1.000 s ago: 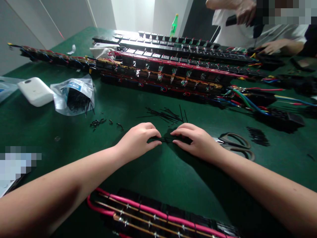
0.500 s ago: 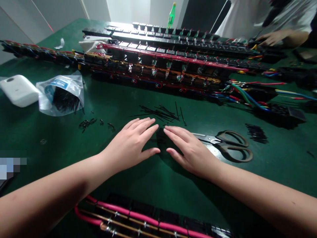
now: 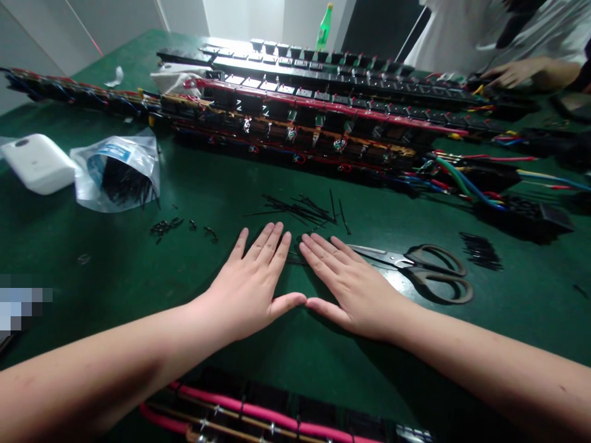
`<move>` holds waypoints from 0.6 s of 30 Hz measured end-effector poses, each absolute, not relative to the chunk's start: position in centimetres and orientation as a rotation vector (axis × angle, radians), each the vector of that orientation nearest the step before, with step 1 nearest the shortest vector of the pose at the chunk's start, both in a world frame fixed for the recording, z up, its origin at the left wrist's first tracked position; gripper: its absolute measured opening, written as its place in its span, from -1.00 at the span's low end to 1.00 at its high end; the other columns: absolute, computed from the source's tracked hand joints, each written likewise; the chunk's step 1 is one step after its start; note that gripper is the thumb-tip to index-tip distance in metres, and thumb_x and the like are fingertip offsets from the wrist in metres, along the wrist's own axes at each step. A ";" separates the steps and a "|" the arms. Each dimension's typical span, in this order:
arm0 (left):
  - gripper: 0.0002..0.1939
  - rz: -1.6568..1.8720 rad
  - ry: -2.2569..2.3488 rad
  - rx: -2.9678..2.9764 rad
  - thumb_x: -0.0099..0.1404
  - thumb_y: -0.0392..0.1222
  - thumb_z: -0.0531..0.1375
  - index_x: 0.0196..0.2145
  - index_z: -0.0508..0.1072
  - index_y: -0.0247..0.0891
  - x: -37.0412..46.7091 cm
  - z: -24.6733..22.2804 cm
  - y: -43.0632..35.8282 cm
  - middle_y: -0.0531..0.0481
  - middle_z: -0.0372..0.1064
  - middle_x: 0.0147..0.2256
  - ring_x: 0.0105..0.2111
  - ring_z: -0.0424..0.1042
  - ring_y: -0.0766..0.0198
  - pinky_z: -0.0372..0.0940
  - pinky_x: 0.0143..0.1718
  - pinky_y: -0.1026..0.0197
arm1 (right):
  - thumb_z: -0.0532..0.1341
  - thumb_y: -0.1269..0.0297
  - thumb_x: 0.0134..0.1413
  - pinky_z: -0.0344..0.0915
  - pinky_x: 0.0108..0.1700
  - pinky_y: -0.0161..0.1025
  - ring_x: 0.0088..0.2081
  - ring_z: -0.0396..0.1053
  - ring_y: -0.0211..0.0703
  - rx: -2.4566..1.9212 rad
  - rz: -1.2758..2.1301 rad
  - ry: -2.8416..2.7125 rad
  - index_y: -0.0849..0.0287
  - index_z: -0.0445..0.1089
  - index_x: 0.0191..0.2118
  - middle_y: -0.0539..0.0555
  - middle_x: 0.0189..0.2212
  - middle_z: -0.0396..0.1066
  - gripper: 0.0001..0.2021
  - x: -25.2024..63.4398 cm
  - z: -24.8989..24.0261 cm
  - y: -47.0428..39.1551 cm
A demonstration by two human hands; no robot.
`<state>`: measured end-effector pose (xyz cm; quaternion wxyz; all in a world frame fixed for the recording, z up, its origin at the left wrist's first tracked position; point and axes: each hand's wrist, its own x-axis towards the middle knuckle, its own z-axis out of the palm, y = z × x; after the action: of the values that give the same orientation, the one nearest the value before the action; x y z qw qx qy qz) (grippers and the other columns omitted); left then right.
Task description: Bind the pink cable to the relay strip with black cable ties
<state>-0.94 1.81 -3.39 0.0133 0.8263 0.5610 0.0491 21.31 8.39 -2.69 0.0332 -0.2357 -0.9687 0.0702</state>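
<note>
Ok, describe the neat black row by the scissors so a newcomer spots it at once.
On the green table, find the scissors beside the right hand. Just right of their handles lies a small row of short black strips. They sit side by side, nearly parallel, unlike the crisscrossed pile of longer strips near the middle.

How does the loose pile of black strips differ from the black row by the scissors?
The loose pile has strips crossing at various angles, while the row is packed side by side. Pieces in the loose pile look longer; those in the row look shorter. The loose pile spreads with stray strips at its edges, whereas the row forms a compact block near the handles of the scissors. Both are black and lie on the green table.
</note>
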 end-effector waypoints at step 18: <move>-0.85 0.688 1.420 2.316 0.37 -0.24 0.18 -0.15 0.54 -0.18 -2.3 -3.0 4.8 -0.06 0.50 -0.05 0.01 0.43 0.10 0.32 0.08 -0.05 | 0.10 0.10 0.29 0.39 -0.04 0.15 -0.09 0.42 0.19 -1.305 0.044 -2.534 0.12 0.45 -0.09 0.25 -0.16 0.49 -0.73 32.4 -1.8 10.7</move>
<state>-2.27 4.83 -2.96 0.1689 0.8145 0.4995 0.2419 32.36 10.69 -1.85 0.1449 -0.4531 -0.8795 0.0151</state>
